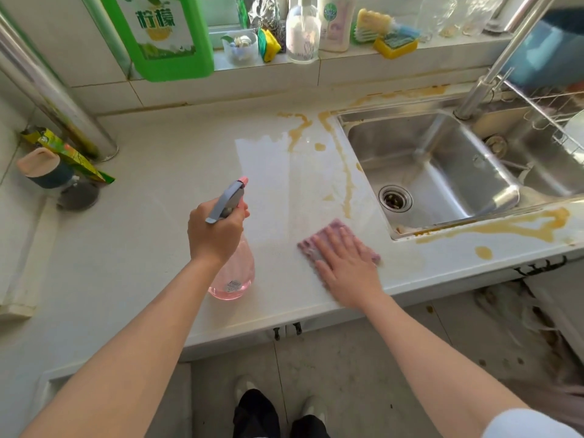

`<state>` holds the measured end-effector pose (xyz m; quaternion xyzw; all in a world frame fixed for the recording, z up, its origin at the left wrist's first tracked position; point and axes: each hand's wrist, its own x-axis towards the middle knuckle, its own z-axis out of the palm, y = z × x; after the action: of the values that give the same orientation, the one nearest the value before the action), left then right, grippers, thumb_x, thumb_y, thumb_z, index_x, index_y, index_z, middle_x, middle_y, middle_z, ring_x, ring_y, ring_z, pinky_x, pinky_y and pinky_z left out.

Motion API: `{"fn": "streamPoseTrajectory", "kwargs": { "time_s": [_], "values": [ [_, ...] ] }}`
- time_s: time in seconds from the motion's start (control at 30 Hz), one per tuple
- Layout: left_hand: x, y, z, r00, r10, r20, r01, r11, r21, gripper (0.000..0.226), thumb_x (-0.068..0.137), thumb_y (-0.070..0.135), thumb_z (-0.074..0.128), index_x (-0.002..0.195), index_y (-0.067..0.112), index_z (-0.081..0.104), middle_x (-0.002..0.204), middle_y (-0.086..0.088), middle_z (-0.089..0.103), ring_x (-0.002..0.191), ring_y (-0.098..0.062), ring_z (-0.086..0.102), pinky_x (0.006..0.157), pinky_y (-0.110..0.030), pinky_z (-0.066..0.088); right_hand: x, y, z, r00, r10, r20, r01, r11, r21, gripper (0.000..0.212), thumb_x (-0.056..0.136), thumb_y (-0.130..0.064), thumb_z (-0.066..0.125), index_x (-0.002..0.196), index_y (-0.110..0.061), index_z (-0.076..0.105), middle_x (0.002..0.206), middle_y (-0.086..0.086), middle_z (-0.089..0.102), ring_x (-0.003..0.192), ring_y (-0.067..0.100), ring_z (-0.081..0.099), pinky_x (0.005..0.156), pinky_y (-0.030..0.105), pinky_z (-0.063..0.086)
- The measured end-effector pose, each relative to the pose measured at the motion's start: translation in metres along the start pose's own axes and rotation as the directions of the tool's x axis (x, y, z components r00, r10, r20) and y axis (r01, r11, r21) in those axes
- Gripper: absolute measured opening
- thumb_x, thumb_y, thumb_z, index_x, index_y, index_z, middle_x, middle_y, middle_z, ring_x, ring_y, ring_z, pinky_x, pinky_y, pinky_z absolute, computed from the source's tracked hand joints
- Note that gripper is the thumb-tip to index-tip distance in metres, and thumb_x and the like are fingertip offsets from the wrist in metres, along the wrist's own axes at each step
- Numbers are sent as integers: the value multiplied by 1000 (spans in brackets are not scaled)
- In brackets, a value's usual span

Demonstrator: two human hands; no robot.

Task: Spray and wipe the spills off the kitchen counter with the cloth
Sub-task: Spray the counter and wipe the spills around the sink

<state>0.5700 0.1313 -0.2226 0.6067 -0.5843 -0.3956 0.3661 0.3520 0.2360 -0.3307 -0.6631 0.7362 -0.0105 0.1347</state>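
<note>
"At the front edge of the counter, report both hands."

"Right hand lies flat on the cloth, fingers straight and close together, pressing it down. The heel of the palm sits just inside the edge. Left hand has its fingers curled round the neck of the pink spray bottle, under the grey trigger head. Bottle upright, nozzle pointing away. Whether its base touches the surface cannot be told."

"Clearance?"

"A bare strip separates bottle and cloth. Left of the bottle the surface runs open toward the side wall. Beyond the cloth, the near-left corner of the sink is close."

"Spills, moving outward?"

"The largest, yellow-brown, lies along the sink's front rim, right of the cloth and apart from it. A thin streak follows the sink's left rim toward the back. A wet patch shines mid-counter beyond the bottle. A pump bottle stands on the rear sill"
</note>
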Motion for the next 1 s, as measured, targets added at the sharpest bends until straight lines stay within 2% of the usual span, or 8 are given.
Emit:
{"fn": "streamPoseTrajectory", "kwargs": {
  "time_s": [0.2,0.27,0.33,0.4,0.47,0.63,0.8,1.0],
  "values": [
    [-2,4,-2,997,-47,-60,45,998,-35,22,81,25,51,65,26,67,71,7,71,64,-23,69,74,-54,60,3,45,-11,877,480,4,-480,876,47,59,101,-45,12,151,-26,-13,159,6,-19,146,27,-19,117,47,-11],
    [-1,5,4,997,-52,-59,51,999,-9,22,82,28,54,65,26,68,70,9,72,65,-26,69,74,-52,59,3,29,-7,912,411,3,-411,910,56,60,101,-44,11,151,-25,-15,158,6,-23,144,28,-23,116,48,-16],
    [2,8,12,998,-48,-48,47,999,-14,21,82,29,57,65,26,70,68,10,72,70,-26,71,73,-52,60,2,17,-2,980,198,23,-199,979,52,59,100,-45,9,150,-27,-18,156,2,-29,141,23,-31,114,46,-20],
    [7,12,20,997,-54,-48,52,997,-51,20,83,25,59,66,26,71,67,10,73,70,-22,72,73,-52,61,7,14,-2,999,33,43,-34,999,26,59,97,-49,3,150,-32,-17,155,-4,-29,142,19,-30,116,46,-16],
    [15,19,30,998,-55,-36,52,996,-74,24,87,17,58,68,26,70,71,7,73,66,-17,70,73,-49,62,18,18,-5,999,-23,34,23,1000,6,63,89,-54,-5,149,-37,-12,157,-9,-23,145,17,-23,118,45,-9],
    [51,31,48,998,-47,-29,42,989,-143,26,90,9,57,72,24,69,76,0,72,70,-16,70,65,-35,58,63,24,-10,998,47,-47,-47,999,-1,72,82,-54,-8,152,-38,4,162,-8,-6,148,17,-12,118,44,-5],
    [104,34,57,998,-56,-38,50,988,-149,24,87,14,58,69,24,70,73,1,73,61,-18,66,67,-38,58,120,39,-21,989,105,-102,-105,994,5,71,86,-53,0,152,-34,16,162,-2,5,149,20,-3,117,45,-3],
    [153,37,61,997,-71,-38,63,980,-187,21,81,16,54,67,20,69,75,-1,73,66,-19,68,62,-32,55,192,54,-36,976,193,-99,-192,981,14,68,87,-55,0,152,-36,8,162,-3,-2,148,19,-9,117,46,-5]
  ]
}}
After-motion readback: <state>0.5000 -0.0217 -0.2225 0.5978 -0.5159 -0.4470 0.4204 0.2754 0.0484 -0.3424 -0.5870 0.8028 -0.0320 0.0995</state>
